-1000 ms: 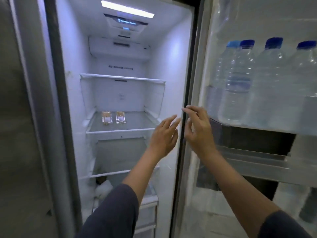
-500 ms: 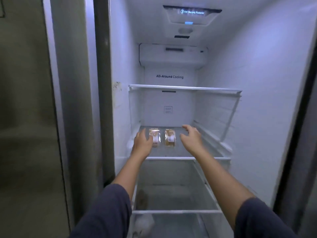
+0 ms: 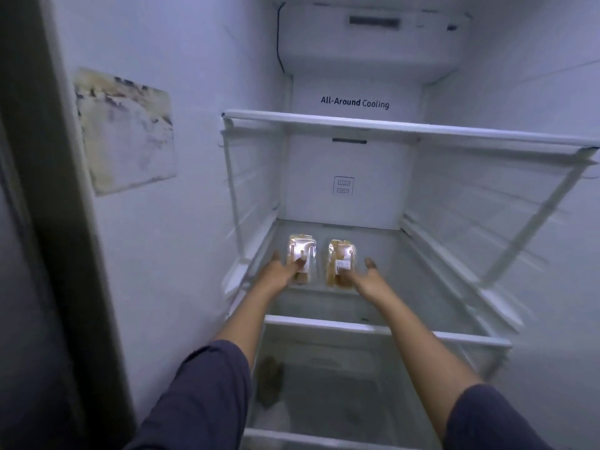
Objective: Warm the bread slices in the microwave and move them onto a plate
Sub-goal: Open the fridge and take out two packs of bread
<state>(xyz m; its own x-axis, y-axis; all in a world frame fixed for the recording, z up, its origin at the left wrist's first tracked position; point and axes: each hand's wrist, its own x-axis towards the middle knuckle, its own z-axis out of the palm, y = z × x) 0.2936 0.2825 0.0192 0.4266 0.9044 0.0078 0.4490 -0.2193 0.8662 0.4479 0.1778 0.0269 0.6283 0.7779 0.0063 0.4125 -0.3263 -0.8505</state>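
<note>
You have two packs of tan bread slices in clear wrap, lying flat and lengthwise on the fridge shelf (image 3: 409,274). The left bread pack (image 3: 301,250) sits just beside the right bread pack (image 3: 339,254), which carries a white label (image 3: 343,265).

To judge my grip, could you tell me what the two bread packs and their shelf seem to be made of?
Left bread pack and right bread pack: likely clear glossy plastic film; light glints off it and brown slices show through. Label on the right one: white, paper-like. Shelf: see-through panel, glass or clear plastic, with a matte white plastic-looking rim.
</note>
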